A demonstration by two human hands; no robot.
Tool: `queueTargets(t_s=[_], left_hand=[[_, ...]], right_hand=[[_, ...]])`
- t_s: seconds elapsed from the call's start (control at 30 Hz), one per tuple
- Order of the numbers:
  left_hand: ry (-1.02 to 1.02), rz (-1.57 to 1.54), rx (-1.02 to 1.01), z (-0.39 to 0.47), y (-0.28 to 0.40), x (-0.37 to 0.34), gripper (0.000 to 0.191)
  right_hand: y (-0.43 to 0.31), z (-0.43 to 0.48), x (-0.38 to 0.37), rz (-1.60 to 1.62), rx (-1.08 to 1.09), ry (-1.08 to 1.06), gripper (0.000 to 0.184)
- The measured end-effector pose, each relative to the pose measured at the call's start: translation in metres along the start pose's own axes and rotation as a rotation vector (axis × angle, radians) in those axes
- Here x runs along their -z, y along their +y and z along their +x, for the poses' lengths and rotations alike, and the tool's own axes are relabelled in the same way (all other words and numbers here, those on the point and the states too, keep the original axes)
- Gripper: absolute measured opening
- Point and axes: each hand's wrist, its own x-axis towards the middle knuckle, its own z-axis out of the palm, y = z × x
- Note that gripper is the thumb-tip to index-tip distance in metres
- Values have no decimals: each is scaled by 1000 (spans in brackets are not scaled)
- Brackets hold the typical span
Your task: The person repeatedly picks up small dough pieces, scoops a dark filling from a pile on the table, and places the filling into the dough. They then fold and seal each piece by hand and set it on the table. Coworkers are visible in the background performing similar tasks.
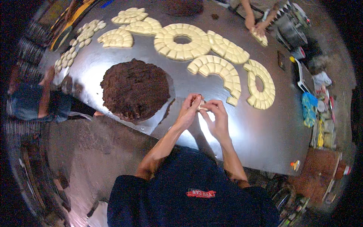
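Note:
Above the metal table (pixel 263 136), my left hand (pixel 189 109) and my right hand (pixel 217 117) meet with a small piece of pale dough (pixel 202 105) held between their fingertips. Fingers hide much of that piece. Left of my hands, a large mound of dark brown filling (pixel 136 89) rests on a clear plastic sheet (pixel 157 126). Beyond my hands curves an arc of pale dough pieces (pixel 218 66), its near end close to my right hand. A full ring of dough pieces (pixel 181 51) lies farther back, and a narrower open loop (pixel 262 85) lies to the right.
More dough groups (pixel 116 38) spread across the far left side. Small rounded dough pieces (pixel 68 58) lie near a person (pixel 42 99) at left. Another person's hands (pixel 258 28) touch dough at the far right. A blue bag (pixel 309 109) sits beyond the right edge.

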Motion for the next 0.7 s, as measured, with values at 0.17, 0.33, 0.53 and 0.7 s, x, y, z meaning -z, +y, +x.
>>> queueTargets(t_s=[0.17,0.33,0.53,0.7], left_hand=[[-137,370,-75,-11,-18,-54,31],[-119,565,-211,-24,-31,-43,42],[237,334,-168,-112,-17,36,34],[541,228,-69,-194,-34,74,28]], right_hand=[[11,-32,51,-209,54,138,22],[140,-113,84,-655,-116,-76,11],[124,-66,112,-658,7,136,34],[153,-65,20,-879,-28,20,32]])
